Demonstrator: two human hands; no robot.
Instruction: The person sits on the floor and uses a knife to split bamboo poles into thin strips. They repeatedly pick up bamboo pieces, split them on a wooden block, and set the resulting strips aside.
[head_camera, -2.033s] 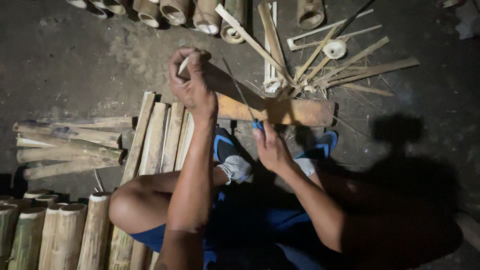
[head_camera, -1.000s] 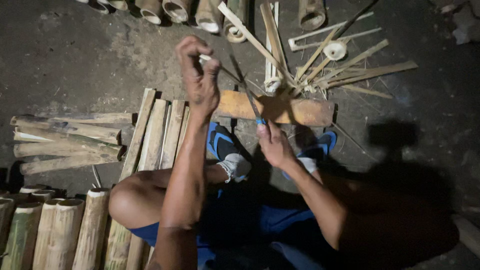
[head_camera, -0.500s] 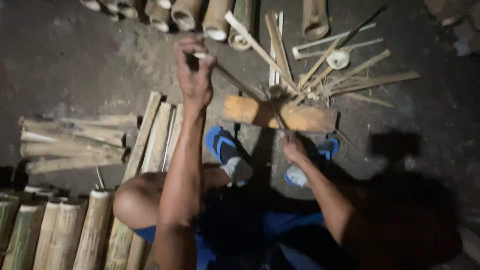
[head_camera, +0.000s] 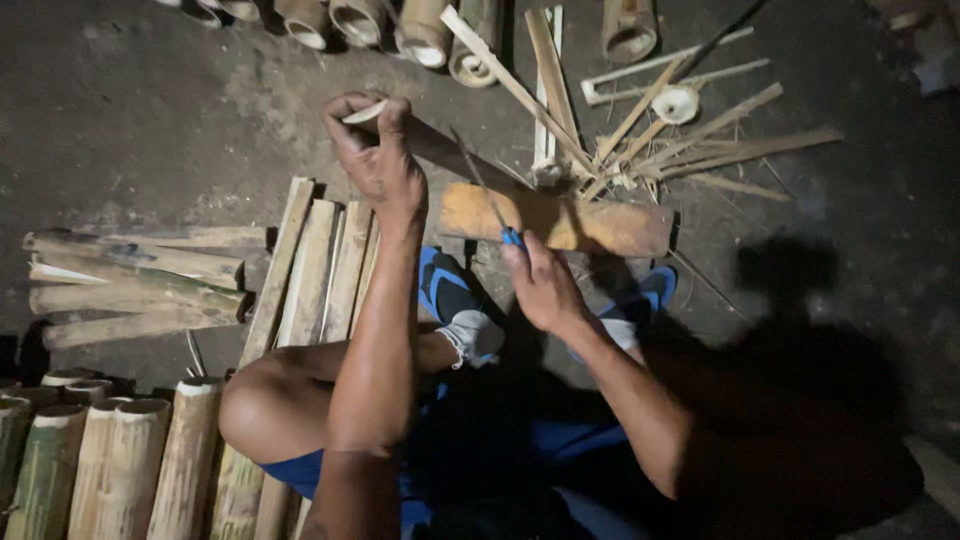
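– What is the biggest thing down there?

– The dark floor (head_camera: 130, 110). On it, at about eight o'clock, stand round bamboo tubes (head_camera: 110, 460). Flat bamboo slats (head_camera: 320, 265) lie just beside the person's bare knee (head_camera: 265, 410), and more split pieces (head_camera: 130, 280) lie at nine o'clock.

– And up at the top?

– A row of cut bamboo ends (head_camera: 390, 25) at twelve o'clock. At one o'clock is a loose pile of thin sticks (head_camera: 650, 130).

– What is in the middle?

– A short wooden block (head_camera: 590, 225) lies on the floor, past two blue shoes (head_camera: 445, 285). The person sits over it.

– What do the hands do?

– The left hand (head_camera: 378, 155) is raised at eleven o'clock. Its fingers are curled tight around the top end of a thin bamboo strip (head_camera: 440, 150). The strip slants down toward the block.

– And the other hand?

– The right hand (head_camera: 540, 285) is lower, near the middle. Its fingers are closed around a knife with a blue handle (head_camera: 512, 238). The thin blade points up along the strip, over the block.
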